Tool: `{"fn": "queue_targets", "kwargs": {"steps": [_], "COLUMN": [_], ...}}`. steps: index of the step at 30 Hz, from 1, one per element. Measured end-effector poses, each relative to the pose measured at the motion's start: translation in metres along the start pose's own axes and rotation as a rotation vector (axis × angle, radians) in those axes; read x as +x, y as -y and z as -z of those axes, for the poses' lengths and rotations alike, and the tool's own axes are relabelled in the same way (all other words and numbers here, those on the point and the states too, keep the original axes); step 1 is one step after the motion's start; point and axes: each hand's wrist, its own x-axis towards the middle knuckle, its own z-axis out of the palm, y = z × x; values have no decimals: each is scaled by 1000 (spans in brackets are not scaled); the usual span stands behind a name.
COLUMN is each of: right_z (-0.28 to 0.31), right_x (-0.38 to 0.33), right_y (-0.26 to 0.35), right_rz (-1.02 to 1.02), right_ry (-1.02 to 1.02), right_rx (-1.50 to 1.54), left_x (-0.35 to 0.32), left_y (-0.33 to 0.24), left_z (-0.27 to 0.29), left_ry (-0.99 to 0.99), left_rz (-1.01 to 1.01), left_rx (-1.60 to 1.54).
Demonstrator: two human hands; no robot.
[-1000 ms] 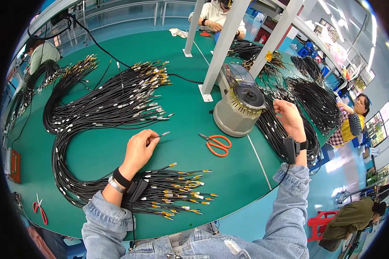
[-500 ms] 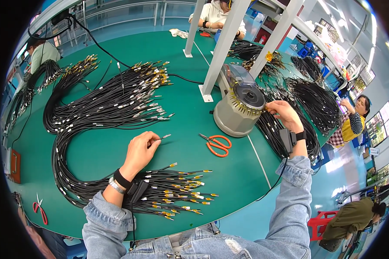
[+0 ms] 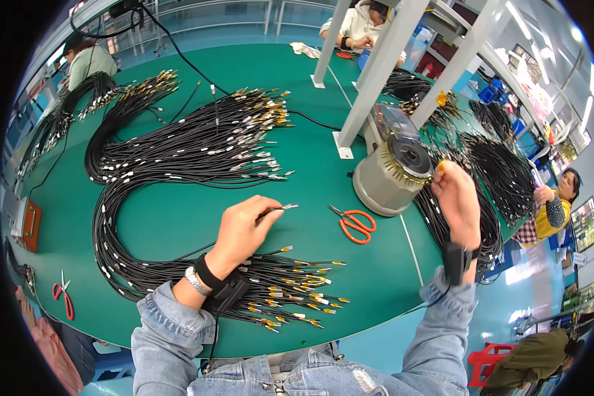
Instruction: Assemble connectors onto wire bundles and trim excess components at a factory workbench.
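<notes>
My left hand (image 3: 245, 228) pinches a thin black cable near its end, and the cable's bare pale tip (image 3: 289, 207) sticks out past the fingers. To the right, my right hand (image 3: 458, 204) is closed at the fingertips on a small piece of yellow tape (image 3: 441, 169). It is just off the rim of a grey round tape dispenser (image 3: 388, 188), whose dark wheel is ringed with short yellow strips. Below my left wrist fans a bundle of cable ends (image 3: 290, 287), many with yellow tape wrapped on them.
Orange-handled snips (image 3: 356, 228) lie between my hands. A big looped cable bundle (image 3: 198, 142) covers the left of the green table (image 3: 178, 231). Grey metal posts (image 3: 369, 86) rise behind the dispenser. More cable bundles (image 3: 498, 165) lie at right. Red scissors (image 3: 64, 297) rest at left. Other people sit around.
My right hand has come away from the dispenser's rim and turned upward, with yellow tape at its fingertips. The left hand still holds the cable. The whole view has shifted slightly.
</notes>
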Motion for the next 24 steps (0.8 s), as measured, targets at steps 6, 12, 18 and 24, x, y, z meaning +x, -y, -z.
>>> {"fn": "queue_targets", "kwargs": {"steps": [6,12,18,24], "right_z": [-112,-172,-178,-191], "right_x": [-82,-109,-126,-139], "right_y": [-41,-72,-83,-88], "right_rz": [26,-109,-102,-124], "right_ry": [34,33,-14,14], "right_rx": [128,287,277,335], "left_x": [-10,-18,-24,-29], "left_y": [-17,-28,-38,-36], "left_z": [7,6,11,11], "left_ry": [-97,-136,-183,-205], "left_rz": [-268,-360,-425,-477], "left_rx": [182,210,314,383]}}
